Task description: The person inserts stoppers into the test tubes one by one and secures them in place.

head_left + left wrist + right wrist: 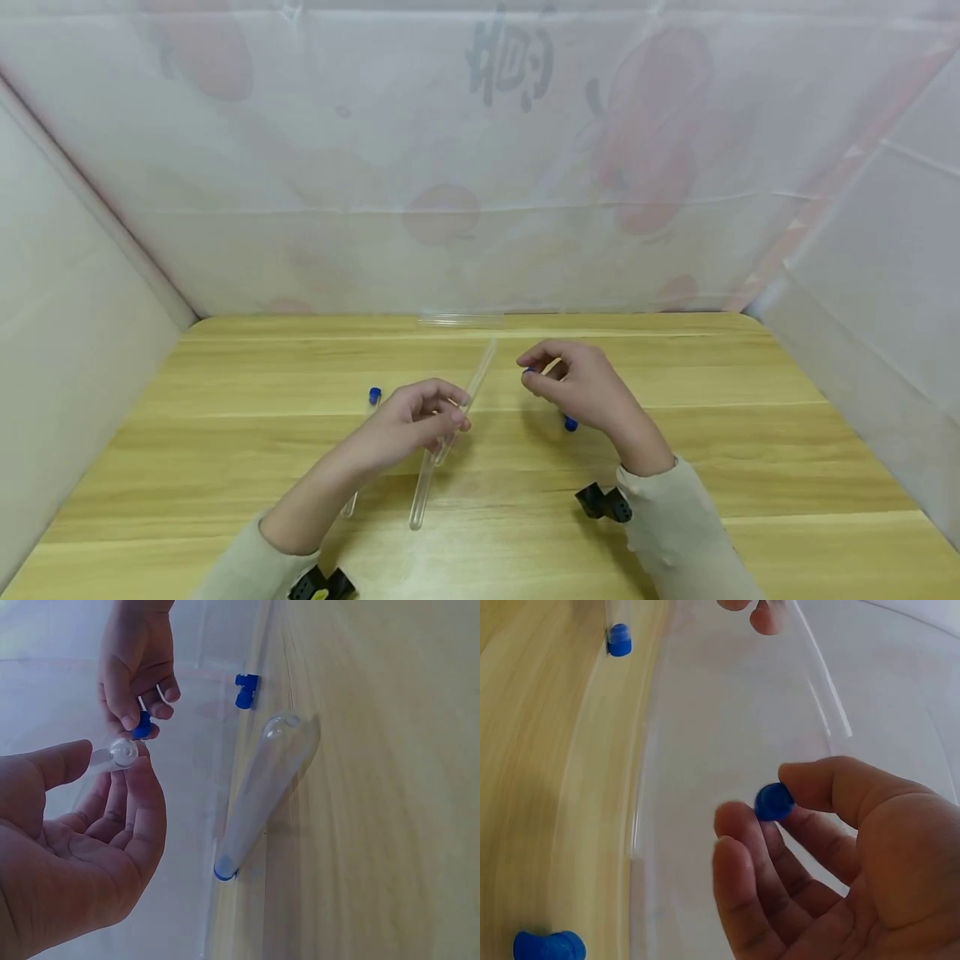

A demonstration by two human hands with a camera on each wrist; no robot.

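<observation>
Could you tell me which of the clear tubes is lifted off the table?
The tube pinched by the left hand; it tilts up in the air, uncapped, while the others lie flat on the table.

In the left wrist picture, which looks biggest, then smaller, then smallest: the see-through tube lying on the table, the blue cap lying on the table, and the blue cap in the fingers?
1. The tube on the table, by far.
2. and 3. The loose blue cap and the pinched blue cap look alike; fingers partly hide the pinched one, so no ranking.
</observation>
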